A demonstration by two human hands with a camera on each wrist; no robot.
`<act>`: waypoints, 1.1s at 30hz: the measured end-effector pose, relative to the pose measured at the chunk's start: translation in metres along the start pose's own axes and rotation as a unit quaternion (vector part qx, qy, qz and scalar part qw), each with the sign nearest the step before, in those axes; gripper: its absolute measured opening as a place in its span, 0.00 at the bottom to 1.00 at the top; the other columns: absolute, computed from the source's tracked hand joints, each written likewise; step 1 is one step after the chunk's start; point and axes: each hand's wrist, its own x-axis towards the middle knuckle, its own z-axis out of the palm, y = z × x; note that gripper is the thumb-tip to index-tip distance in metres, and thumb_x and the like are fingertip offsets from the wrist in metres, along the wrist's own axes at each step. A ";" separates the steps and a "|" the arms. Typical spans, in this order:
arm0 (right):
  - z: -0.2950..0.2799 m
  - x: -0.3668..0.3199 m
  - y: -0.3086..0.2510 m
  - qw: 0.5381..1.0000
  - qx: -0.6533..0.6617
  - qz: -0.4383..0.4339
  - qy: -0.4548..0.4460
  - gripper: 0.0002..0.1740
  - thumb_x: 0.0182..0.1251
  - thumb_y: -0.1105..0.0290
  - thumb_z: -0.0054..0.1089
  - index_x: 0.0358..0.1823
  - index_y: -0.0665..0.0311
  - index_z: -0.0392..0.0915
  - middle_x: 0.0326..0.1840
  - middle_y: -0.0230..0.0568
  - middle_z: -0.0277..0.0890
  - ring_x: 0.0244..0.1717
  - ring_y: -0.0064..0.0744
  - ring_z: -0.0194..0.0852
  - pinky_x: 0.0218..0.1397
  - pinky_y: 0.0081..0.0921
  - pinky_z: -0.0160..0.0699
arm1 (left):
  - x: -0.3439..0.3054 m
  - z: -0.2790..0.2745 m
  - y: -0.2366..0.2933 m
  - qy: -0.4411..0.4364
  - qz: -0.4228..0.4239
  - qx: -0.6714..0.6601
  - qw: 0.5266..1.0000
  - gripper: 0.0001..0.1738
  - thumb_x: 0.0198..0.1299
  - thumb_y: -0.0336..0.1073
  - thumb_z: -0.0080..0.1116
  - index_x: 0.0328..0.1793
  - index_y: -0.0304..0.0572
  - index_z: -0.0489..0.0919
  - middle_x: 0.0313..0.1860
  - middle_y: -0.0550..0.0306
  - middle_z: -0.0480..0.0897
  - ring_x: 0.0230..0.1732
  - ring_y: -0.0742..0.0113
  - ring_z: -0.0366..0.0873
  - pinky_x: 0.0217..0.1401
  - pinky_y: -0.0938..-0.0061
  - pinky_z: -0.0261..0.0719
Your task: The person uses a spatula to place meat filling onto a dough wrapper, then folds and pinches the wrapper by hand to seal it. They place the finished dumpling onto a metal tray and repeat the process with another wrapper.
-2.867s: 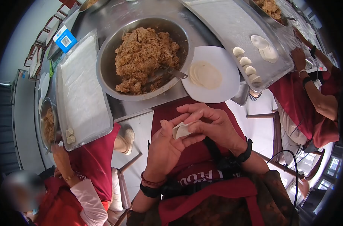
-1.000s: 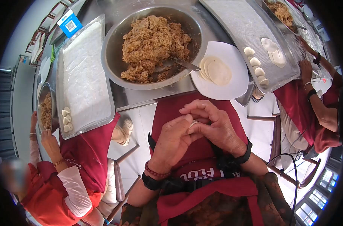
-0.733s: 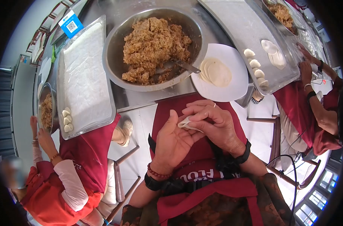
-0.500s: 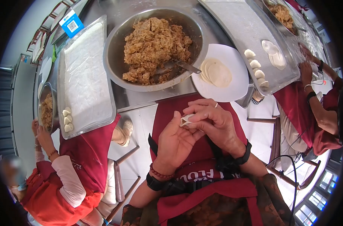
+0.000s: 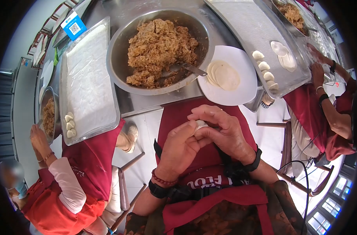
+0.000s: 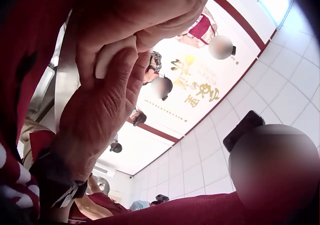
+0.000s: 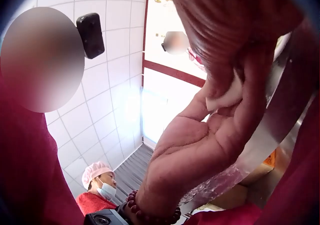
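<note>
left hand (image 5: pixel 178 150), right hand (image 5: pixel 229 133): fingers curled, together pinching the folded dough (image 5: pixel 201 124) above the apron (image 5: pixel 176 107) | uneven thumb pressure could tear it; slack grip, drop it | jutting spoon handle (image 5: pixel 194 69) by the plate (image 5: pixel 246 84) could snag a wrist

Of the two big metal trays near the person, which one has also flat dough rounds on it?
The right tray: flat rounds lie there beside a row of dumplings. The left tray shows small dumplings, but no flat rounds.
</note>
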 end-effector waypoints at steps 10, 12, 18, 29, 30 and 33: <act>-0.003 0.004 0.009 0.998 0.027 -0.042 0.028 0.10 0.59 0.79 0.68 0.42 0.60 0.84 0.50 0.39 0.84 0.55 0.31 0.81 0.57 0.26 0.81 | 0.002 -0.002 -0.002 -0.011 0.004 -0.073 0.997 0.25 0.80 0.47 0.36 0.64 0.31 0.71 0.61 0.46 0.77 0.64 0.57 0.76 0.71 0.55 0.74; -0.003 0.005 0.008 0.998 0.011 -0.052 0.026 0.10 0.59 0.78 0.68 0.42 0.60 0.84 0.50 0.38 0.84 0.55 0.32 0.81 0.57 0.27 0.81 | 0.003 -0.003 -0.004 -0.006 0.012 -0.062 0.998 0.24 0.80 0.46 0.37 0.65 0.31 0.70 0.60 0.46 0.78 0.64 0.57 0.76 0.72 0.54 0.73; -0.005 0.007 0.009 0.992 -0.060 -0.109 0.006 0.09 0.59 0.77 0.68 0.41 0.60 0.83 0.50 0.37 0.84 0.55 0.34 0.81 0.56 0.28 0.82 | 0.001 0.000 -0.001 -0.009 0.018 -0.014 1.000 0.23 0.79 0.44 0.39 0.66 0.30 0.69 0.61 0.46 0.78 0.64 0.56 0.76 0.73 0.53 0.71; -0.002 0.002 -0.007 0.999 0.037 0.033 0.006 0.14 0.58 0.80 0.67 0.45 0.61 0.82 0.55 0.38 0.81 0.55 0.31 0.81 0.56 0.27 0.82 | 0.000 -0.003 0.000 -0.021 0.005 0.046 0.999 0.22 0.78 0.43 0.44 0.63 0.31 0.73 0.59 0.47 0.80 0.60 0.59 0.79 0.70 0.55 0.75; -0.002 0.002 -0.007 1.000 0.018 0.021 -0.001 0.13 0.59 0.81 0.67 0.45 0.61 0.82 0.55 0.38 0.81 0.55 0.32 0.81 0.57 0.27 0.82 | 0.000 -0.003 0.001 -0.019 0.006 0.041 0.999 0.23 0.78 0.45 0.43 0.64 0.31 0.73 0.59 0.47 0.80 0.61 0.58 0.79 0.69 0.55 0.75; -0.007 0.004 -0.001 0.999 -0.009 -0.025 -0.020 0.13 0.59 0.81 0.67 0.45 0.62 0.83 0.55 0.38 0.82 0.57 0.33 0.81 0.58 0.27 0.81 | 0.001 0.001 0.004 -0.016 0.002 0.011 1.000 0.28 0.79 0.50 0.36 0.65 0.31 0.72 0.60 0.47 0.79 0.62 0.57 0.78 0.70 0.54 0.75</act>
